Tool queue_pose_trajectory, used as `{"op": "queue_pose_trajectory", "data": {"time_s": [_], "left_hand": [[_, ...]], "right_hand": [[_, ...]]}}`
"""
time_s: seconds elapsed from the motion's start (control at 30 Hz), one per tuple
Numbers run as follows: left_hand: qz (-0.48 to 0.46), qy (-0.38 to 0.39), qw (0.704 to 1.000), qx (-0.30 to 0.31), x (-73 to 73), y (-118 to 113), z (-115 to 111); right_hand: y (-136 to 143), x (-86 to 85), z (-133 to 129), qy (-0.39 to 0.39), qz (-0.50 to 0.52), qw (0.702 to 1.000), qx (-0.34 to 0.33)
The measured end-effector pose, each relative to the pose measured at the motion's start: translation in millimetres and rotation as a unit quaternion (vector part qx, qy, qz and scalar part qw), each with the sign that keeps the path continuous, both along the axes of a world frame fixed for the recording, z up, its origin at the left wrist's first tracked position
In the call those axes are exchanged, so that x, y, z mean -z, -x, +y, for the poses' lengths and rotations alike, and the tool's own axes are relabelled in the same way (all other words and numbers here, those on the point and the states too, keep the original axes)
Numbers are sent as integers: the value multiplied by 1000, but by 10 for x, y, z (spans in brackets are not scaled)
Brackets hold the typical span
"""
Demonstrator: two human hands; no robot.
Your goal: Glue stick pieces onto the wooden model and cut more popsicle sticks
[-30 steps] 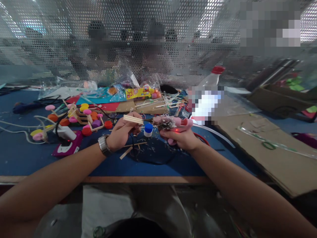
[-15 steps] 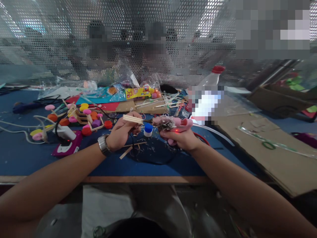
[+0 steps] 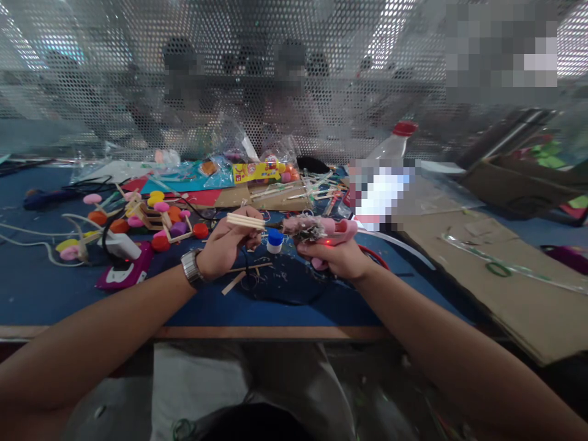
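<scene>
blue table (image 3: pixel 184 309), black cord (image 3: pixel 287 302) looped on its near side; could catch and tug if it feeds the gun, can't tell. loose wood strips (image 3: pixel 234 283) just past it. hands above the table: left hand (image 3: pixel 225 248) pinching a small bundle of pale sticks (image 3: pixel 245 221), right hand (image 3: pixel 342 257) wrapped round the pink glue gun (image 3: pixel 324 226), red light showing. nozzle (image 3: pixel 274 226) aimed at the stick ends, touching or just short, can't tell. main risk: left fingers near that nozzle, so a slip might burn them. squeezing too hard could drip or string glue toward the blue-capped jar (image 3: pixel 275 243). a looser pinch may skew the bundle. farther back, red-capped bottle (image 3: pixel 392 149), probably too far to matter.
</scene>
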State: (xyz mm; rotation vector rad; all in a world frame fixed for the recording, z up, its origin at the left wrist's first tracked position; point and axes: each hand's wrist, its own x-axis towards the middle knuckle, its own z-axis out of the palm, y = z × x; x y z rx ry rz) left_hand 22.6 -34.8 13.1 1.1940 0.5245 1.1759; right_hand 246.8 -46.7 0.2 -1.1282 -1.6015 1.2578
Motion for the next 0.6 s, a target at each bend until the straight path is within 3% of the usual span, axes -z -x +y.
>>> {"op": "queue_pose_trajectory", "data": {"time_s": [0.6], "left_hand": [[6,-4,1000,-4,-16,8,-11]], "right_hand": [[-1,-18,6,0,-15,1000,-7]]}}
